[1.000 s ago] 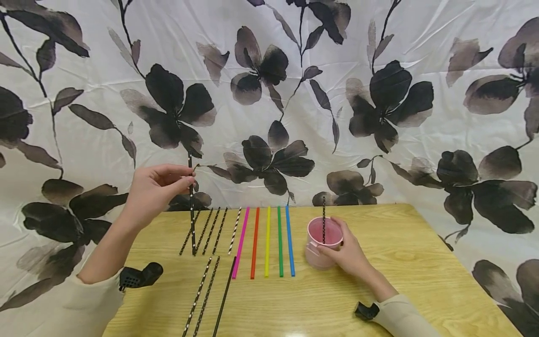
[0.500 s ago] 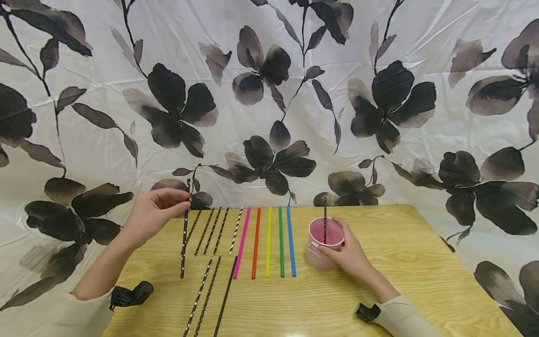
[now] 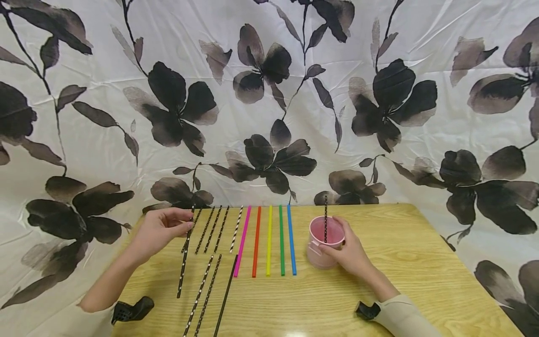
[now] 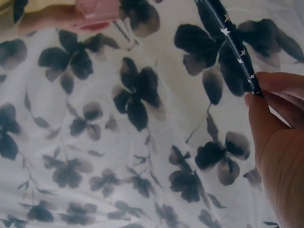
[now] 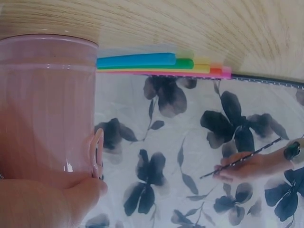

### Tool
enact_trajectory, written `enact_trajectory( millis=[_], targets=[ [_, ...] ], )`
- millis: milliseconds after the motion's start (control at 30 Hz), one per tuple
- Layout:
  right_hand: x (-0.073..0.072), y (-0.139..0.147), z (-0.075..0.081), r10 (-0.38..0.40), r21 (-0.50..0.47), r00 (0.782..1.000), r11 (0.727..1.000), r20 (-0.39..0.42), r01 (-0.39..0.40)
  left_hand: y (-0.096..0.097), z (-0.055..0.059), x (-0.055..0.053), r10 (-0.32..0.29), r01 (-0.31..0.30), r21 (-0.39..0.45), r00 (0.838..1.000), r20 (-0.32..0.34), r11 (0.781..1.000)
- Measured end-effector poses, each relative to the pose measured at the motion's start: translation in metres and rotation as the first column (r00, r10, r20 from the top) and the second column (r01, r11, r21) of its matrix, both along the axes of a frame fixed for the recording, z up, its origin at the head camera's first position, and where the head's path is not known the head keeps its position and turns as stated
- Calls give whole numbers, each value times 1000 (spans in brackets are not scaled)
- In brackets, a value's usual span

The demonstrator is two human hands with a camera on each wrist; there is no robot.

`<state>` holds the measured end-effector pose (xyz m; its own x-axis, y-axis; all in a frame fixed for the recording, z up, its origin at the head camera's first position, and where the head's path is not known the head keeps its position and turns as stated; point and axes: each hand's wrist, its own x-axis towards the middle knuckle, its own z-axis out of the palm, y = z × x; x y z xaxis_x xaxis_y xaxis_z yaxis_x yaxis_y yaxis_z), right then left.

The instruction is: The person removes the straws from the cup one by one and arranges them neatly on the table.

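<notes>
Between thumb and fingers, my left hand [image 3: 157,236] pinches a black drinking straw [image 3: 183,267] near its upper end, over the left of the table. White stars show on this straw in the left wrist view, where the thumb [image 4: 266,123] presses against it. It slants down toward the near side, overlapping the leftmost straw of the far row in the head view. On the right, my right hand [image 3: 353,252] grips a pink cup [image 3: 316,257] around its side and rim. One black patterned straw [image 3: 325,208] stands in the cup and sticks up above it.
Several black patterned straws [image 3: 211,229] lie in a far row, then a striped one [image 3: 236,229]. Pink [image 3: 242,241], red [image 3: 256,241], yellow [image 3: 268,241], green [image 3: 281,241] and blue [image 3: 292,241] straws follow. Three dark straws [image 3: 226,295] lie nearer. Floral cloth [image 3: 269,103] hangs behind the table.
My left hand has come down with the black straw, whose lower end has swung toward the near left. My right hand and the pink cup have stayed in place.
</notes>
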<state>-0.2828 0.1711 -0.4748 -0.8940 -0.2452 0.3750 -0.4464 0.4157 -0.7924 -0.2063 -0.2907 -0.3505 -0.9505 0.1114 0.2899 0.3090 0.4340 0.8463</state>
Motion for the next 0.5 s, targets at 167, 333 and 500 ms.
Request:
enact_trajectory(
  millis=[167,333,500],
  targets=[
    [0,-1,-1,5,4,1000,1000,-2,-5,-5,-19,0,-24,23,24,999,30,999],
    [0,-1,1,3,7,1000,1000,12,-3,-7,-38,1,-18,17,13,998,65,1000],
    [11,-5,16,6,-10,1000,1000,14,-6,-9,-55,0,-17,16,15,994,109,1000]
  ],
)
